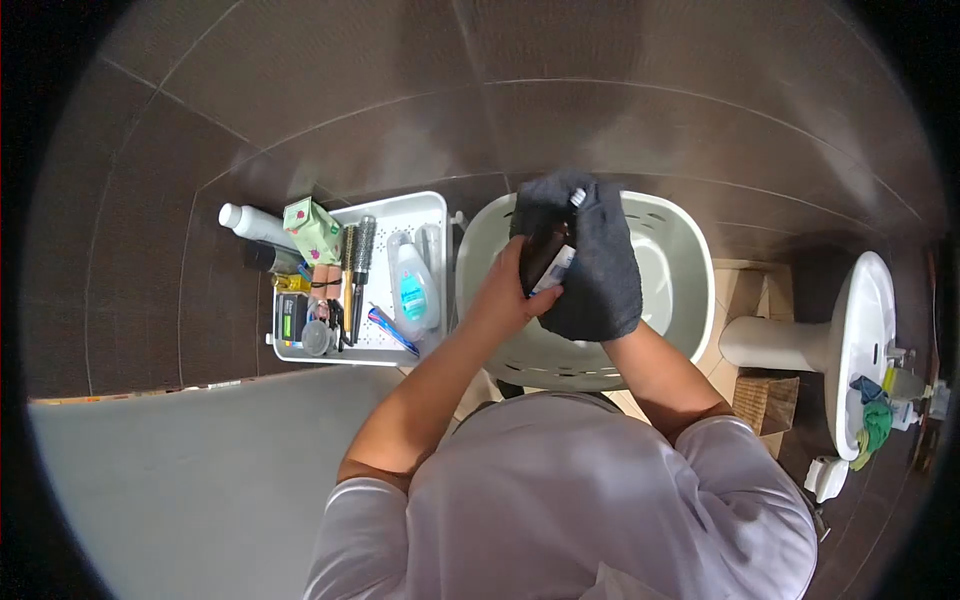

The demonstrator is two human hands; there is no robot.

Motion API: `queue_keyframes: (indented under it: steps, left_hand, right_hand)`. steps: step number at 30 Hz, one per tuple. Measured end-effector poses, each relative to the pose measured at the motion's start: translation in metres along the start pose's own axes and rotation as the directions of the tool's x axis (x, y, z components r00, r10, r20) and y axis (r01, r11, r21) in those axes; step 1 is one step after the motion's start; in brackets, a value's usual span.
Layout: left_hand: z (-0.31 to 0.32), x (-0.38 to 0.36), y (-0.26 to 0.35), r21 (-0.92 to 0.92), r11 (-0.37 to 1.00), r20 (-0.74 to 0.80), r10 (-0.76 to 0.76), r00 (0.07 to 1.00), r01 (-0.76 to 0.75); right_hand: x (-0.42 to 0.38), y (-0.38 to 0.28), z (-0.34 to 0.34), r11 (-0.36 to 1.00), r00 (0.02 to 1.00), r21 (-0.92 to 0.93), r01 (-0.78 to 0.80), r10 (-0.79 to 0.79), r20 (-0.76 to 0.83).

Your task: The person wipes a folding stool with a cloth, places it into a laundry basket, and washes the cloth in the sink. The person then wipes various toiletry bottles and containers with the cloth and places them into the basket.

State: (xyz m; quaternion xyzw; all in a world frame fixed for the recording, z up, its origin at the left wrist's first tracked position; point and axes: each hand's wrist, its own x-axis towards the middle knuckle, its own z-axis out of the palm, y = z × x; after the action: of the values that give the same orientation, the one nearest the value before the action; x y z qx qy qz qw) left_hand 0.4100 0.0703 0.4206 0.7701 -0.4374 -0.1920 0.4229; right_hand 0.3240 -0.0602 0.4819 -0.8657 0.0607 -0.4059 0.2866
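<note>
A dark brown bottle (543, 258) with a white label and a pale tip tilts up and to the right in front of me. My left hand (508, 298) is closed around its lower left side. Against the bottle's other side lies a dark grey cloth (602, 265). The cloth covers my right hand, whose fingers are hidden; only the wrist and forearm show below it. Hand, cloth and bottle are all above a pale laundry basket (700, 290).
Left of the basket, a white tray (385, 355) holds round hairbrushes (364, 245), a clear bottle with a blue label (411, 290), a toothpaste tube (392, 330) and small items. A green carton (313, 231) stands at its corner. To the right is a pedestal sink (862, 300) beside a wicker basket (765, 402).
</note>
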Motion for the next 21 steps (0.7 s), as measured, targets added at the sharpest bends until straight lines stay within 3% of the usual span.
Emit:
queue_keyframes:
  steps: [2, 3, 4, 6, 7, 8, 9, 10, 12, 14, 16, 18, 20, 21]
  left_hand:
    - [0.004, -0.003, 0.014, -0.052, 0.998, 0.018, -0.040, 0.999, 0.041]
    - [0.004, -0.002, 0.024, -0.104, 0.991, 0.036, -0.086, 0.996, 0.089]
    - [0.006, 0.000, 0.028, -0.102, 0.991, 0.039, -0.078, 0.996, 0.082]
    - [0.009, 0.003, 0.034, -0.147, 0.989, 0.050, 0.031, 0.998, -0.023]
    - [0.009, 0.004, 0.034, -0.149, 0.988, 0.048, 0.035, 0.998, -0.028]
    - [0.007, 0.006, 0.032, -0.294, 0.954, 0.141, -0.016, 0.990, 0.058]
    - [0.003, 0.008, 0.033, -0.421, 0.895, 0.239, -0.050, 0.970, 0.150]
    - [0.000, 0.009, 0.035, -0.421, 0.896, 0.234, -0.046, 0.971, 0.144]
    - [-0.005, 0.006, 0.042, -0.606, 0.755, 0.338, -0.037, 0.940, 0.248]
    - [-0.003, 0.005, 0.043, -0.538, 0.811, 0.336, -0.040, 0.941, 0.227]
    - [0.004, 0.006, 0.041, -0.467, 0.861, 0.333, -0.039, 0.942, 0.201]
    - [0.012, 0.008, 0.035, -0.440, 0.895, 0.110, -0.021, 0.994, 0.067]
    - [-0.003, 0.007, 0.048, -0.468, 0.878, 0.159, -0.031, 0.987, 0.103]
    - [-0.004, 0.005, 0.044, -0.715, 0.657, 0.315, -0.005, 0.949, 0.241]
  right_hand:
    - [-0.006, 0.012, -0.001, 0.989, 0.992, -0.144, 0.040, -0.022, 0.123]
    - [-0.002, -0.003, -0.015, 0.961, 0.996, -0.267, 0.066, -0.050, 0.068]
    - [-0.004, 0.003, -0.017, 0.960, 0.997, -0.272, 0.065, -0.050, 0.062]
    - [-0.006, 0.019, -0.019, 0.975, 0.994, -0.203, -0.087, 0.099, 0.051]
    - [-0.004, 0.019, -0.021, 0.978, 0.976, 0.038, -0.203, 0.198, 0.094]
    - [-0.004, 0.019, -0.023, 0.979, 0.976, 0.036, -0.198, 0.194, 0.094]
    - [-0.005, 0.020, -0.027, 0.990, 0.993, -0.106, -0.096, 0.103, 0.064]
    - [-0.007, 0.020, -0.030, 0.969, 0.999, -0.248, 0.004, 0.008, 0.047]
    - [-0.010, 0.014, -0.039, 0.951, 0.989, -0.308, 0.000, 0.045, 0.140]
    - [0.006, -0.003, -0.057, 0.949, 0.961, -0.311, 0.043, 0.046, 0.273]
    - [0.011, -0.005, -0.059, 0.940, 0.974, -0.337, 0.053, 0.027, 0.227]
    - [0.010, -0.003, -0.054, 0.929, 0.983, -0.365, 0.067, 0.001, 0.181]
    - [-0.002, 0.005, -0.038, 0.947, 0.999, -0.319, 0.033, -0.033, 0.004]
    - [0.001, 0.001, -0.039, 0.998, 0.998, 0.042, -0.043, 0.041, 0.050]
